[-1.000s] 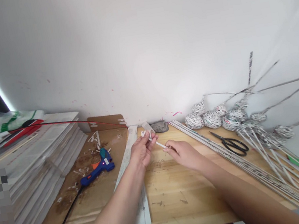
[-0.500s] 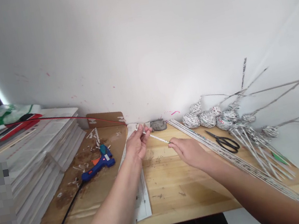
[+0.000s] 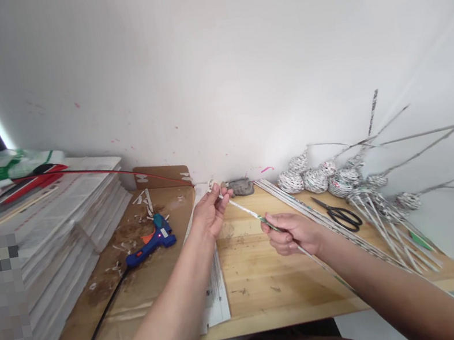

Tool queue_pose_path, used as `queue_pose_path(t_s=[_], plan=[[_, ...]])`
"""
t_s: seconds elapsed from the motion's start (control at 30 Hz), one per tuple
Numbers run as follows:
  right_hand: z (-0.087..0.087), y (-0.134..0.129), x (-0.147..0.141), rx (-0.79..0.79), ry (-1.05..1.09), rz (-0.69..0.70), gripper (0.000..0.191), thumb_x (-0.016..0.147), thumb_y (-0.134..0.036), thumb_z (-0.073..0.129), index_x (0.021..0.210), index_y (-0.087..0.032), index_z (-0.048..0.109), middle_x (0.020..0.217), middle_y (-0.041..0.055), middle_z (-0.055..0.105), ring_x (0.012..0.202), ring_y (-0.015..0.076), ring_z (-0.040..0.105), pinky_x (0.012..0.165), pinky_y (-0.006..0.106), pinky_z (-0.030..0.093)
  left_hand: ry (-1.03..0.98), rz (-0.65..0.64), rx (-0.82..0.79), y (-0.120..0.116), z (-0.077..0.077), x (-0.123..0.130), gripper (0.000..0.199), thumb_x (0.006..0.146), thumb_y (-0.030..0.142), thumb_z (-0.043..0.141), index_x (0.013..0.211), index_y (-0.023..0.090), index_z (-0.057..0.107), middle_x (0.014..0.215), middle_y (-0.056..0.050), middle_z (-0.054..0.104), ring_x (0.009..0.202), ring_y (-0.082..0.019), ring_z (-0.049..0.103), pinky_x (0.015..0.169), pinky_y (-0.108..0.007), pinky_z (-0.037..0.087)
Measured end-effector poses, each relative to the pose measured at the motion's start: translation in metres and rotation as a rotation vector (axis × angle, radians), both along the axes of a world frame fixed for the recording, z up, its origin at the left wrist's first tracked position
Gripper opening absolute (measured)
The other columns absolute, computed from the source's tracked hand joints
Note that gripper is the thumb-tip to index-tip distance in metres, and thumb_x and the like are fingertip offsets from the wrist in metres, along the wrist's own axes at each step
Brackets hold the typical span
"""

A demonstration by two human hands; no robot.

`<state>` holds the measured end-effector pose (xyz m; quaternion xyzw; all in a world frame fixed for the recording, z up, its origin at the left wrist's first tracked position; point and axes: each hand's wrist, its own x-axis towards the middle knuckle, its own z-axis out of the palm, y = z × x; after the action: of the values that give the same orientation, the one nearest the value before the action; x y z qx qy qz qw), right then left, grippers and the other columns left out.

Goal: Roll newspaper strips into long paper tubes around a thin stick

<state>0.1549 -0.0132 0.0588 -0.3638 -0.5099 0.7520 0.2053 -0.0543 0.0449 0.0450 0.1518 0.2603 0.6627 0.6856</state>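
Note:
A thin rolled-paper stick (image 3: 244, 209) runs slantwise between my two hands above the wooden table. My left hand (image 3: 211, 211) pinches its upper end between thumb and fingers. Lower down, my right hand (image 3: 288, 233) is closed round the stick, which carries on under the right forearm toward the table's front edge. White and green print shows along it. Beneath my left wrist lies a printed paper sheet (image 3: 216, 306). A grey lump (image 3: 241, 187) sits by the wall just beyond my fingers.
At left, a blue glue gun (image 3: 150, 248) lies on stained cardboard (image 3: 116, 312) beside stacked paper (image 3: 98, 216). To the right are long paper sticks (image 3: 304, 206), black scissors (image 3: 340, 214) and several woven paper gourds (image 3: 316, 180) against the wall.
My right hand has turned over, its curled fingers now showing. More of the stick is visible, trailing past my right hand toward the front edge. My left hand keeps its pinch.

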Motion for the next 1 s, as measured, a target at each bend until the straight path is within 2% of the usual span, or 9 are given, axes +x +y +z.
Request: queue_pose_path(t_s=[0.1,0.2,0.37,0.47,0.6,0.73,0.87,0.93,1.0], plan=[[-0.001,0.002,0.002,-0.012,-0.021,0.005,0.039,0.090,-0.051,0.037,0.087,-0.016,0.054,0.044,-0.0085,0.032,0.034,0.0057,0.025,0.036,0.020,0.020,-0.005,0.017,0.000,0.000,0.002,-0.001,0.006,0.079,0.015,0.062,0.079,0.010,0.061,0.068,-0.004,0.064,0.069,-0.013,0.068,0.056,-0.013,0.055],[-0.003,0.005,0.006,0.038,-0.091,-0.034,0.040,0.089,-0.051,0.041,0.080,-0.014,0.055,0.046,-0.0069,0.036,0.035,0.0052,0.029,0.038,0.019,0.021,0.003,0.023,-0.008,0.000,0.003,-0.003,0.006,0.079,0.014,0.062,0.076,0.009,0.061,0.067,-0.004,0.063,0.067,-0.013,0.068,0.054,-0.013,0.055],[-0.014,0.005,0.012,-0.165,0.029,0.049,0.033,0.088,-0.046,0.046,0.070,-0.018,0.045,0.042,-0.0092,0.030,0.033,0.0050,0.022,0.036,0.019,0.019,0.022,0.007,-0.021,0.000,0.003,-0.004,0.006,0.079,0.015,0.062,0.077,0.010,0.061,0.067,-0.005,0.064,0.067,-0.014,0.068,0.053,-0.014,0.055],[-0.017,0.006,0.008,-0.150,-0.011,0.027,0.028,0.086,-0.044,0.051,0.080,-0.017,0.053,0.048,-0.0068,0.040,0.037,0.0055,0.033,0.039,0.019,0.027,0.040,0.014,-0.032,0.000,0.002,-0.003,0.005,0.079,0.014,0.062,0.076,0.009,0.060,0.066,-0.005,0.064,0.065,-0.014,0.068,0.052,-0.014,0.055],[-0.009,0.014,-0.009,-0.054,-0.067,-0.002,0.037,0.086,-0.048,0.050,0.096,-0.014,0.058,0.062,-0.0014,0.051,0.048,0.0082,0.048,0.046,0.021,0.034,0.057,0.015,-0.024,0.001,0.001,-0.002,0.006,0.078,0.014,0.062,0.076,0.009,0.061,0.066,-0.004,0.064,0.064,-0.013,0.068,0.052,-0.013,0.055],[-0.004,0.023,-0.026,-0.110,-0.047,-0.040,0.031,0.085,-0.046,0.052,0.082,-0.015,0.054,0.056,-0.0033,0.048,0.044,0.0070,0.044,0.043,0.020,0.030,0.051,0.010,-0.016,0.001,0.001,-0.004,0.006,0.078,0.015,0.063,0.075,0.009,0.061,0.066,-0.004,0.064,0.064,-0.013,0.068,0.051,-0.013,0.054],[-0.012,0.023,-0.030,-0.244,0.090,0.052,0.025,0.085,-0.040,0.051,0.075,-0.018,0.046,0.050,-0.0070,0.038,0.039,0.0063,0.035,0.040,0.019,0.026,0.031,-0.036,0.001,0.002,0.001,-0.006,0.008,0.078,0.017,0.063,0.076,0.010,0.061,0.066,-0.003,0.063,0.065,-0.012,0.067,0.051,-0.011,0.054],[-0.014,0.020,-0.031,-0.198,0.069,0.076,0.027,0.086,-0.044,0.048,0.077,-0.018,0.046,0.052,-0.0066,0.039,0.040,0.0068,0.035,0.041,0.020,0.028,0.038,-0.043,-0.002,0.002,0.000,-0.006,0.009,0.078,0.019,0.064,0.077,0.010,0.061,0.067,-0.003,0.063,0.067,-0.012,0.067,0.052,-0.011,0.054],[-0.013,0.017,-0.034,0.006,-0.082,0.029,0.032,0.086,-0.050,0.044,0.083,-0.018,0.049,0.056,-0.0049,0.044,0.043,0.0081,0.040,0.043,0.021,0.030,0.059,-0.006,-0.021,0.003,0.000,-0.005,0.009,0.078,0.018,0.064,0.076,0.010,0.061,0.068,-0.004,0.064,0.067,-0.012,0.068,0.054,-0.013,0.055]])
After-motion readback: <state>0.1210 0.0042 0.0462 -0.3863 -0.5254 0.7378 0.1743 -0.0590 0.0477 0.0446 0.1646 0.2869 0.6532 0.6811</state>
